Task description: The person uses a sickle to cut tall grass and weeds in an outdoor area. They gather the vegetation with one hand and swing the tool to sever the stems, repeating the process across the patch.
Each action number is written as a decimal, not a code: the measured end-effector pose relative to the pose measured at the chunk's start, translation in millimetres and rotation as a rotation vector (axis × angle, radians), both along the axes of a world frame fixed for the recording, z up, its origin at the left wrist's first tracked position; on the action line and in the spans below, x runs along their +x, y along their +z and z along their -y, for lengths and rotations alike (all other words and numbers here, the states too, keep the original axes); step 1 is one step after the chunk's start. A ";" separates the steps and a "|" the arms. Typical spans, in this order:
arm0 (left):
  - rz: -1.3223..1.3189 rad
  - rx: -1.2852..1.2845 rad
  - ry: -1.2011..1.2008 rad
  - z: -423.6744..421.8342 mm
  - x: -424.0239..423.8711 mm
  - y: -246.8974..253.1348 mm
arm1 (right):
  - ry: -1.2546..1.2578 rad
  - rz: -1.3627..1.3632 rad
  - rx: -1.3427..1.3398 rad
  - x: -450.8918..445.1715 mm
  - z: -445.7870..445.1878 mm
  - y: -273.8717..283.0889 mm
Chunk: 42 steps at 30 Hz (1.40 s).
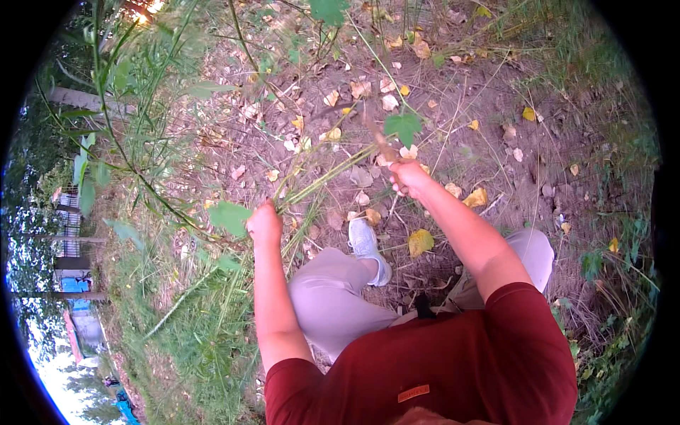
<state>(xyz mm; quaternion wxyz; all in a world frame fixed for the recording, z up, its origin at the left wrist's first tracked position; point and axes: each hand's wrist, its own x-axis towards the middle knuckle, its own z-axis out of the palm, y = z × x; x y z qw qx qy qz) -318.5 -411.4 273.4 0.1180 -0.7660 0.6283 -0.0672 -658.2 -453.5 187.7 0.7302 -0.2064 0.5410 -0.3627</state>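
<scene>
My left hand [265, 223] is closed around a bunch of long green plant stems [332, 174], whose ends reach up and right over the soil. More stems and leaves trail below and left of that fist. My right hand [408, 178] grips the wooden handle [381, 139] of a tool that points away from me. A thin, dark curved blade, like a sickle's [334, 110], shows blurred at the handle's far end, pointing left. The stem ends lie close to the handle; whether they touch it I cannot tell. A lobed green leaf [404, 128] is just beyond my right hand.
Fallen yellow leaves [421, 242] and dry twigs litter the brown soil [494, 143]. My shoe [366, 249] is planted between my hands, nearer my body. A tall leafy stem [125, 154] arches at the left. Dense grass [180, 329] grows at lower left, with tree trunks and a fence beyond.
</scene>
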 end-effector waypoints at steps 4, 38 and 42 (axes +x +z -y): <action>-0.078 0.051 0.031 -2.1 2.2 4.1 | 0.160 0.060 0.020 43.8 22.7 8.5; -0.099 0.096 -0.178 -26.5 -15.4 -7.4 | 0.199 -0.642 -0.350 -98.4 -174.8 36.0; -0.145 -0.018 -0.214 -17.2 -31.8 2.4 | 0.046 -0.946 -0.646 -143.5 -199.7 22.7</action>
